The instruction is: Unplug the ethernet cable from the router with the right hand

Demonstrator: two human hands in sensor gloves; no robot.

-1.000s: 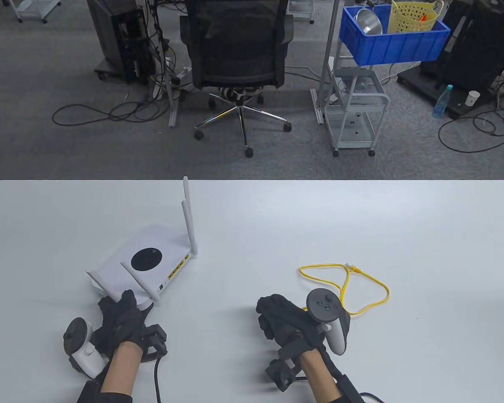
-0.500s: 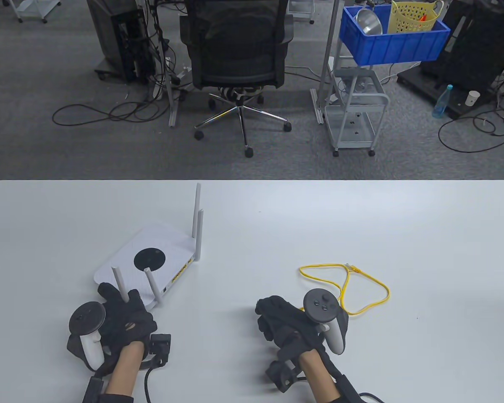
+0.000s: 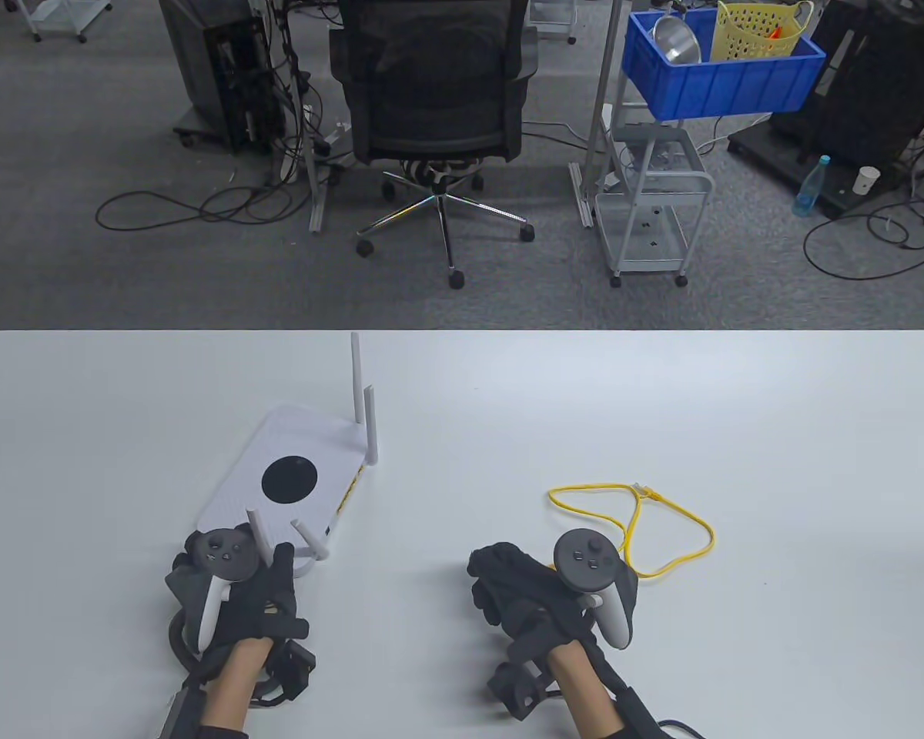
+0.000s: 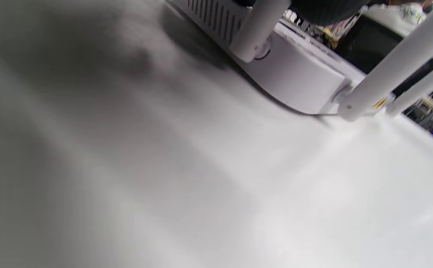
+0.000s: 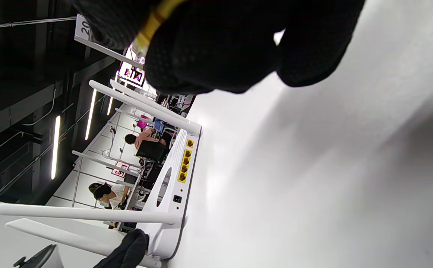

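- Already unplugged: in the table view the yellow ethernet cable (image 3: pixel 647 523) is lying looped on the tabletop toward its near edge, right of centre, well apart from the router (image 3: pixel 296 481), one plug end free on the surface.
- Right hand (image 3: pixel 531 593) is resting curled near the near edge, just left of the loop; the cable's near end is running under it.
- Left hand (image 3: pixel 235 593) is gripping the router's near corner; over the last second the router has been turning, its long axis now pointing further away from the near edge. Judgement: removal is done, and the left hand is only repositioning the router.
- Tabletop (image 3: pixel 662 400) is reading plain white and matte; beyond its far edge are grey carpet, an office chair (image 3: pixel 435 85), a blue crate (image 3: pixel 724 77) on a cart, and loose floor cables.
- Left wrist view: blurred; router (image 4: pixel 294 78) corner and antenna bases are showing close up, with a dark fingertip at the top edge. Finger posture cannot be told here.
- Right wrist view: clenched gloved fingers (image 5: pixel 220 48) are pinching the yellow cable (image 5: pixel 153 22) near its plug; the router's yellow ports (image 5: pixel 185 163) are all showing vacant.
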